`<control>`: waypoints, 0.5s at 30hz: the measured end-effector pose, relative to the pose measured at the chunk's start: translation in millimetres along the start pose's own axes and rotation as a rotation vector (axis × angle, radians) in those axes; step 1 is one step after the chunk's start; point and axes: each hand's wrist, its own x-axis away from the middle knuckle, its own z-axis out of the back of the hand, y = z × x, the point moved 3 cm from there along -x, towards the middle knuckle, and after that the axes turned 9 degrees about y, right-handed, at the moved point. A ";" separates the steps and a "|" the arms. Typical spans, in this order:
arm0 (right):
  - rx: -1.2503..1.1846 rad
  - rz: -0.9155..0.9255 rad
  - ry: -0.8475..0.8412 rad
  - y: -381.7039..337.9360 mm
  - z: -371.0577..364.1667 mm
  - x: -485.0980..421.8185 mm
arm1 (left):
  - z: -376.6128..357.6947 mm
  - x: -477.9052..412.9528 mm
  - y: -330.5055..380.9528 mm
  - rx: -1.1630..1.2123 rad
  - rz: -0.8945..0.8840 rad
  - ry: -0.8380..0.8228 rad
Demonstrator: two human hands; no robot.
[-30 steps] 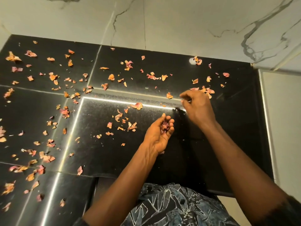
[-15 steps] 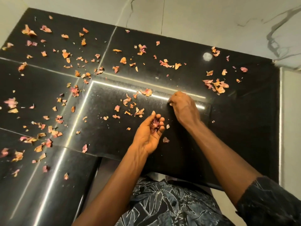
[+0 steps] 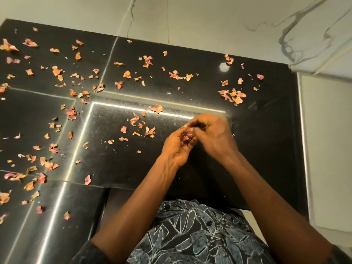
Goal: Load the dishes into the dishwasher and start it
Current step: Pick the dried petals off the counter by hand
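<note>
**Two hands over a petal-strewn black desk**

- Left hand (image 3: 176,149): palm up and cupped above the desk (image 3: 118,164). Its forearm runs from lower left towards upper right. The grip is half closed, with the fingers curled round a clump of petals (image 3: 187,137).
- Right hand (image 3: 213,136): back facing up, just beside the left hand. Its forearm runs from lower right towards upper left. The bent fingertips (image 3: 191,125) meet the far edge of the left palm. They are blurred, so whether this grip holds anything cannot be told.
- Clump of petals: dark pink, lying in the left palm. It is a rounded wad with no clear long axis or heading.
- Loose petals (image 3: 233,96): orange and pink, scattered across the desk, thickest to the left.
- Marbled wall (image 3: 209,25): behind the desk.
- Patterned shirt (image 3: 200,235): at the near edge.
</note>
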 end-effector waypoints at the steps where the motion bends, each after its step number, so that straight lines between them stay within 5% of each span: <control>1: 0.003 0.030 -0.019 -2.9 -1.7 5.1 | -3.4 0.1 -1.4 -0.006 0.004 -0.016; 7: 0.116 -0.190 0.238 57.8 46.4 1.8 | -9.3 0.3 3.2 0.035 0.072 -0.058; 10: 0.347 -0.394 0.203 113.6 54.0 12.2 | -6.1 -2.3 7.8 0.029 0.075 -0.064; 15: 0.443 -0.130 0.099 97.1 14.4 34.7 | 2.4 -4.0 17.9 0.047 0.033 -0.064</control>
